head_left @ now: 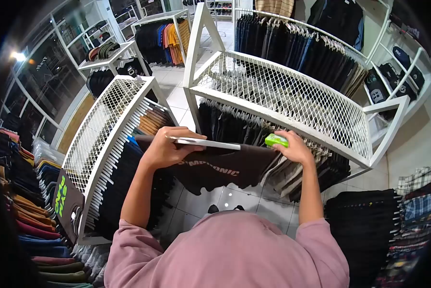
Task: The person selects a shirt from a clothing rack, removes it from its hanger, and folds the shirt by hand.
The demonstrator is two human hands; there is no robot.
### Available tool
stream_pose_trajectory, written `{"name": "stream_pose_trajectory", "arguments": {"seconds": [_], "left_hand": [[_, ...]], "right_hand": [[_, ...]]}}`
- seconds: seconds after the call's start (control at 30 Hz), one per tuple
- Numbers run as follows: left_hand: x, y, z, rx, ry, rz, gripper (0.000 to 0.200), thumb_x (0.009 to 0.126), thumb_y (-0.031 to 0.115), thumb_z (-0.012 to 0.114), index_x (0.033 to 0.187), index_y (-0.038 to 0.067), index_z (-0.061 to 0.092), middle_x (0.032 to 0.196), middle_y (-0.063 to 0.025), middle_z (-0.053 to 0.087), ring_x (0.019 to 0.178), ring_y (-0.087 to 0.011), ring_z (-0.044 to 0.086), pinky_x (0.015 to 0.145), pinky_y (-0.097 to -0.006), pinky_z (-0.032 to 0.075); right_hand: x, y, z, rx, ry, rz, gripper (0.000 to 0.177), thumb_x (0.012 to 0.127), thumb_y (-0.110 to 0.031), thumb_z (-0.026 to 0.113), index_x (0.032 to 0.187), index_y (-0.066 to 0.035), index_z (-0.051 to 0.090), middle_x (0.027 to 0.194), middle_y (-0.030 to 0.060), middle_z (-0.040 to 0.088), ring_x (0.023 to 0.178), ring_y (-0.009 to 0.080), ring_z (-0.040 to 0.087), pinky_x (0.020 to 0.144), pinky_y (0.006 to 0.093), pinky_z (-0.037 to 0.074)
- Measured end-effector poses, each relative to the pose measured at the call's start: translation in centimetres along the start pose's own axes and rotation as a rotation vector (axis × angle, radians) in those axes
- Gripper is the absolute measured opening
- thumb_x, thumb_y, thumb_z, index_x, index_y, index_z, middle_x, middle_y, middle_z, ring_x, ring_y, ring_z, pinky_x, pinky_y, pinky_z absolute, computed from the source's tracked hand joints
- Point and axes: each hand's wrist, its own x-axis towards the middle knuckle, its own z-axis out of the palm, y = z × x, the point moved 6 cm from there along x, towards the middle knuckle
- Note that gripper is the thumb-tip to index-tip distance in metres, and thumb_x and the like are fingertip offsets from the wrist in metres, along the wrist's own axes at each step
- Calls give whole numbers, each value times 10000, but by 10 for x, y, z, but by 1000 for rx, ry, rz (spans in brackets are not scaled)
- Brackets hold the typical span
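Observation:
A dark brown shirt (201, 180) with pale printed lettering hangs in front of me, below a white hanger (215, 143). My left hand (170, 146) is closed round the hanger's left part, at the shirt's upper edge. Near the shirt's upper right corner, my right hand (296, 150) is closed on a small bright green object (277, 140) with a whitish top. Its exact kind is not clear. Whether the right fingers also pinch the cloth cannot be seen.
A white mesh-topped rack (292, 91) full of hung trousers stands ahead and to the right. Another mesh-topped rack (98, 122) with hung shirts is close on my left. Folded dark clothes (361, 230) lie at lower right. Tiled floor (177, 98) runs between the racks.

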Motion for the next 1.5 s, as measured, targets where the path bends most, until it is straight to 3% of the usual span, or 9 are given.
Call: {"name": "stream_pose_trajectory", "arguments": {"seconds": [0.07, 0.17, 0.47, 0.67, 0.77, 0.93, 1.07, 1.23, 1.5], "left_hand": [[-2, -15, 0, 2, 6, -30, 206, 822, 67, 800, 1026, 41, 788, 855, -107, 743, 755, -244, 715, 691, -338, 541], [2, -35, 0, 9, -5, -68, 217, 799, 143, 839, 940, 12, 739, 848, -131, 747, 764, -275, 728, 695, -348, 537], [7, -60, -9, 133, 102, -244, 573, 761, 223, 915, 1199, 1, 620, 1113, -157, 643, 1076, -317, 604, 951, -394, 469], [-35, -90, -2, 213, 673, -378, 517, 901, 297, 791, 1310, 21, 635, 1092, -163, 672, 1012, -289, 661, 857, -382, 534], [-57, -104, 31, -361, 614, -747, 659, 943, 368, 761, 1419, -29, 538, 934, -116, 701, 785, -157, 669, 712, -316, 542], [-95, -118, 8, -61, 816, -704, 447, 910, 292, 762, 1207, -27, 660, 843, -104, 732, 743, -146, 705, 693, -322, 553], [-132, -101, -10, -202, 755, -891, 298, 1051, 243, 613, 1183, -19, 664, 825, -42, 701, 676, -110, 645, 634, -285, 532], [-144, -81, -20, -288, 818, -723, 411, 1056, 402, 606, 1146, 10, 692, 734, 51, 531, 647, -61, 454, 578, -239, 403], [-158, -81, -27, -594, 693, -911, 508, 1009, 569, 592, 1065, 70, 670, 649, 71, 422, 467, -7, 292, 395, -210, 220]], "right_hand": [[2, 4, 4, 14, 23, 39, 488, 994, -346, 661, 1415, -109, 595, 1282, 155, 647, 1216, 281, 609, 1047, 367, 455], [-1, -52, 23, 995, -187, -71, 551, 975, -413, 685, 1373, -41, 600, 1191, 69, 679, 1076, 182, 632, 967, 332, 499], [-15, -127, 60, 1150, -618, -201, 869, 750, -110, 902, 1488, -10, 454, 1352, 45, 616, 1213, 121, 570, 1089, 286, 419], [-8, -145, 107, 1216, -282, -152, 659, 746, 18, 779, 1351, -24, 521, 1150, 17, 636, 1048, 100, 603, 958, 277, 496], [5, -164, 149, 1064, -145, -272, 710, 717, -36, 796, 1359, -14, 494, 1149, 46, 630, 1052, 138, 604, 969, 304, 494], [-6, -217, 186, 862, -178, -446, 920, 829, -259, 865, 1536, -25, 326, 1347, 188, 593, 1262, 263, 577, 1085, 376, 434], [0, -227, 180, 890, -96, -478, 696, 1034, -396, 585, 1492, 81, 367, 1386, 278, 557, 1288, 360, 565, 1108, 412, 410], [18, -249, 161, 487, 358, -846, 721, 897, -225, 777, 1452, 30, 395, 1290, 256, 491, 1189, 419, 497, 1027, 473, 437], [93, -147, 147, 256, 810, -465, 653, 960, -269, 715, 1447, 48, 419, 1296, 268, 506, 1177, 421, 508, 1025, 483, 419]]}}
